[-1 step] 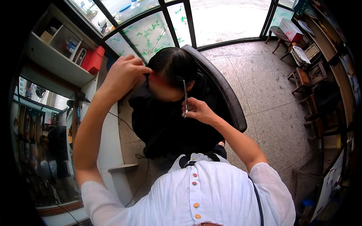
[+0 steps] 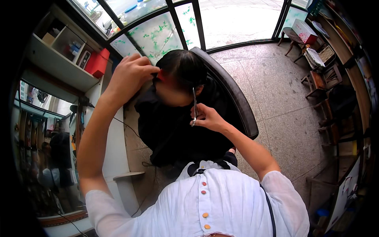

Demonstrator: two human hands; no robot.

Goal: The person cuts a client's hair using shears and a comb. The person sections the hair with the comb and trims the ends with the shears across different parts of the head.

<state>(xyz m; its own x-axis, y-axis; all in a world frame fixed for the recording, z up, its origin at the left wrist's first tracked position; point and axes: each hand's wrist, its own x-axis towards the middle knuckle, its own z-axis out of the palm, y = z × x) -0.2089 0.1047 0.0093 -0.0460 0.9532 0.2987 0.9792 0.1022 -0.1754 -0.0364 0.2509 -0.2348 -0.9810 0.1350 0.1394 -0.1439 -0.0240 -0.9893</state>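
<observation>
A seated person with dark, wet-looking hair wears a black cape. My left hand is raised beside the front of the hair, its fingers pinched on what looks like a red comb, mostly hidden and blurred at the forehead. Steel scissors point up toward the hair near the person's ear, held in my right hand with the fingers around the handles. Whether the blades are apart cannot be made out.
Behind the person curves a dark padded chair back. On the left are a white counter, a mirror, and a red box by the shelves. A cord hangs there. Wooden chairs line the right wall.
The scissors and my right hand have dropped slightly. Less of the red comb shows across the forehead, and my left hand has barely shifted.
</observation>
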